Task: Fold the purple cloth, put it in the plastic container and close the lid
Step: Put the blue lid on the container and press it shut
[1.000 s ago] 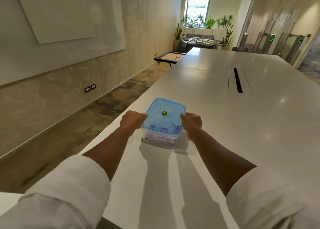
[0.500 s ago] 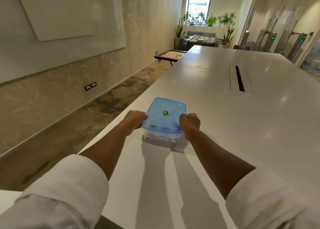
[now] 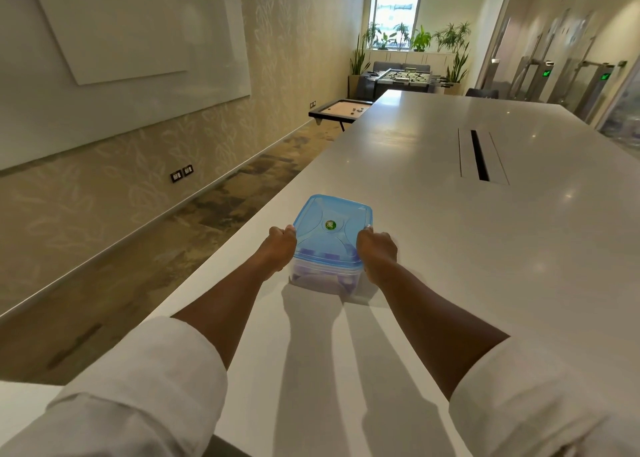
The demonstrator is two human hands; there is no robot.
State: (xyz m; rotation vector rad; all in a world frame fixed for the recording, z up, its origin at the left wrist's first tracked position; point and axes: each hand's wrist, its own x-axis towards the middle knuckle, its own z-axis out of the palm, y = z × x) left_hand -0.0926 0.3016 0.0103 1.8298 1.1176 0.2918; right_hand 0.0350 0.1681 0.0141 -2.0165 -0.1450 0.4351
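A clear plastic container (image 3: 313, 280) stands on the white table (image 3: 450, 231), close to its left edge. A blue lid (image 3: 330, 229) with a green round sticker lies on top of it. Through the clear wall I see the purple cloth (image 3: 329, 275) inside. My left hand (image 3: 280, 248) grips the container's left side at the lid's rim, fingers curled. My right hand (image 3: 377, 250) grips the right side the same way. Both forearms reach straight out from rolled white sleeves.
The table's left edge runs just beside the container, with carpeted floor below. A dark cable slot (image 3: 479, 155) is set in the table farther back right. A low game board (image 3: 341, 110), a foosball table (image 3: 403, 75) and plants stand at the room's far end.
Both hands have slid a little toward me along the container's sides and closed tighter on the lid's rim. The container stays in place.
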